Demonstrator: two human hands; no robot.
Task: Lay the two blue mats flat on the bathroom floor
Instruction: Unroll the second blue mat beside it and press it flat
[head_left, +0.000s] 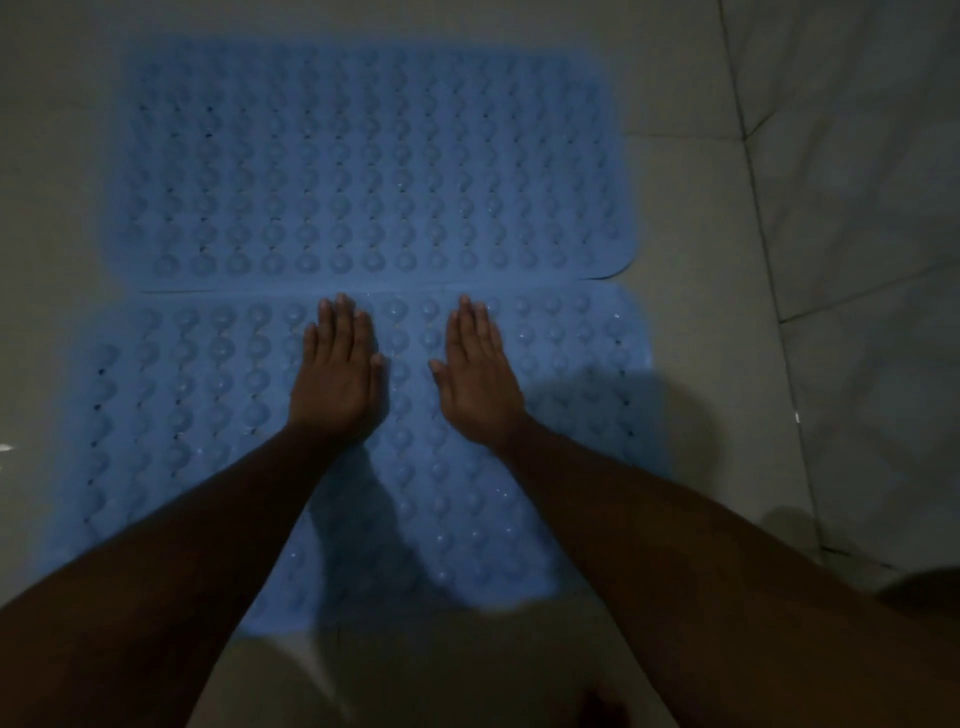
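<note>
Two blue rubber mats covered in round bumps lie on the pale floor, one behind the other. The far mat (363, 166) lies flat, and its near edge slightly overlaps the near mat (171, 415). My left hand (337, 379) rests palm down on the near mat close to that seam, fingers straight and together. My right hand (478, 374) lies palm down beside it, a short gap between the two. Neither hand grips anything. My forearms hide part of the near mat's front.
Pale floor tiles (696, 312) surround the mats. A tiled wall or raised step (857, 208) runs along the right side. The scene is dim, and shadows of my arms fall across the near mat.
</note>
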